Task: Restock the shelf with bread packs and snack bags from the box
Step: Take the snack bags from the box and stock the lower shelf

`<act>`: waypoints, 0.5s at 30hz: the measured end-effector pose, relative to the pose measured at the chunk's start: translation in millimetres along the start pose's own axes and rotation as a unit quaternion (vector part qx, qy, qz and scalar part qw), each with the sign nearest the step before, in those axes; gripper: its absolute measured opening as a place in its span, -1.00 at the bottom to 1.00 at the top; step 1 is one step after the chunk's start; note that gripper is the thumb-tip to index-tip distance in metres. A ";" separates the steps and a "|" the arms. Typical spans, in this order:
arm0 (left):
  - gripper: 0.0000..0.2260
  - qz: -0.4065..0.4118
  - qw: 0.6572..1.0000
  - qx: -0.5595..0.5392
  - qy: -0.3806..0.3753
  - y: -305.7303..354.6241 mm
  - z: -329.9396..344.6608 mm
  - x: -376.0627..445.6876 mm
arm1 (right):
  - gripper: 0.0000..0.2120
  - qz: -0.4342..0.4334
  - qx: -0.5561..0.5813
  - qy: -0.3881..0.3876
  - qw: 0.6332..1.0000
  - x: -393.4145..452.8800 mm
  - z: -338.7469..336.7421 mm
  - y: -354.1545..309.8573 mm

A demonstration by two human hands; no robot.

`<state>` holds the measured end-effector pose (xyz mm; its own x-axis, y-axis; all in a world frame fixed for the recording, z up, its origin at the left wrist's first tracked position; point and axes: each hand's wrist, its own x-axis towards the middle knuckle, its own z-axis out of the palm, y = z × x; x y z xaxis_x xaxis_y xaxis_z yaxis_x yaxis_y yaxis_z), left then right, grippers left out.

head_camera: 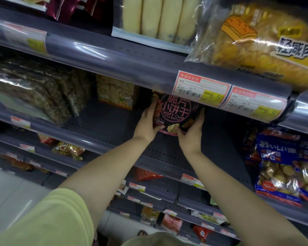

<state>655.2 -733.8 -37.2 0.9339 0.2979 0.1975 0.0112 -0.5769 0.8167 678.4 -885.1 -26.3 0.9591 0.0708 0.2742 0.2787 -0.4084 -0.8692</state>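
A black snack bag [174,112] with pink "Crispy Chip Little Biscuit" lettering stands upright on the dark perforated shelf [103,125]. Its top is hidden behind the price rail of the shelf above. My left hand [148,123] grips the bag's left edge and my right hand [192,132] holds its lower right corner. A large bread pack [267,39] in clear wrap lies on the upper shelf at the right, overhanging the edge. The box is not in view.
Pale bread rolls [158,16] sit on the upper shelf. Clear packs of dark snacks [34,86] and an orange box [116,93] stand left of the bag. Blue cookie bags [281,166] stand at the right. Lower shelves hold several small packets.
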 end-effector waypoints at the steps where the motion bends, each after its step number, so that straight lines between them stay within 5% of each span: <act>1: -0.13 -0.003 1.000 -0.003 -0.002 1.8 -1.1 -1.6 | -0.05 -0.001 0.004 0.005 1.000 -0.2 -1.4 0.0; 6: -0.30 0.009 1.000 0.007 0.025 5.7 -16.1 -19.0 | -0.11 0.004 0.028 0.038 0.999 -16.3 -9.3 1.0; 10: -0.57 0.032 0.997 -0.019 0.061 1.9 -36.2 -48.0 | -0.45 -0.016 0.043 0.090 0.995 -40.9 -11.5 -10.6; 15: -0.72 0.023 0.994 0.001 0.110 -23.0 -79.0 -106.5 | -0.77 -0.046 0.118 -0.036 0.991 -83.4 21.1 -54.7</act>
<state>527.2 -692.2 -34.2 0.8331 0.4294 0.3486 -0.0289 -0.5956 0.8028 584.3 -849.5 -10.3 0.9277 0.1660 0.3344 0.3612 -0.1730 -0.9163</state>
